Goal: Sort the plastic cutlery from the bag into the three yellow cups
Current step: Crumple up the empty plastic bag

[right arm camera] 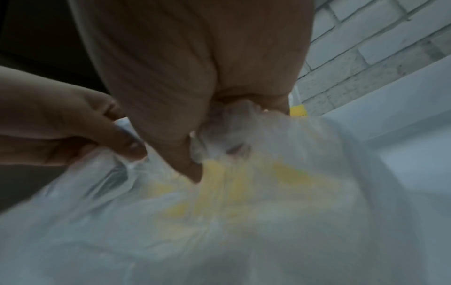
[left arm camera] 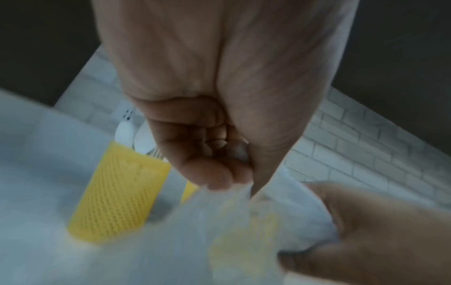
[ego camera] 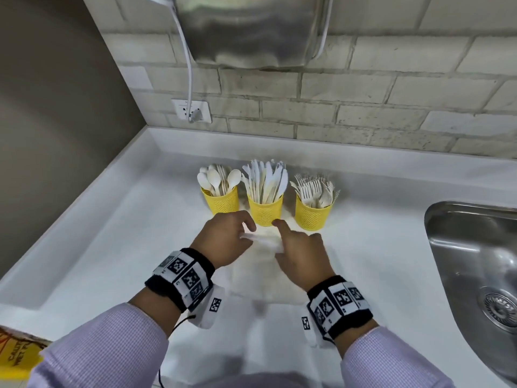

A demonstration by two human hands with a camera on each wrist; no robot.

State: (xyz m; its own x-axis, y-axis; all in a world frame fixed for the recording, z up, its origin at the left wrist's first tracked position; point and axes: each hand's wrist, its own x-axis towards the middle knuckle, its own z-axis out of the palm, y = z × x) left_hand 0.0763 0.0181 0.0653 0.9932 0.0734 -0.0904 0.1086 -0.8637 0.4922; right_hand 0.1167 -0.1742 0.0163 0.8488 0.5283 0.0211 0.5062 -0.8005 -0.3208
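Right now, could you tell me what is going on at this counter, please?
A person stands at a white counter beside a sink. Both the left hand and the right hand grip a thin plastic bag. Behind it, three yellow cups hold spoons, knives and forks, already sorted.

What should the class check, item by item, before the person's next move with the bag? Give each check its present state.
1. Left hand grips the bag: ok.
2. Right hand grips the bag: ok.
3. Spoons cup, knives cup and forks cup stand upright: ok.
4. Each cup holds one kind of cutlery: ok, as far as the head view shows.
5. Bag is empty: cannot tell; the film is blurred and only yellow shows through it.
6. Bag hangs apart from the cups: cannot tell; it is close in front of the knives cup.
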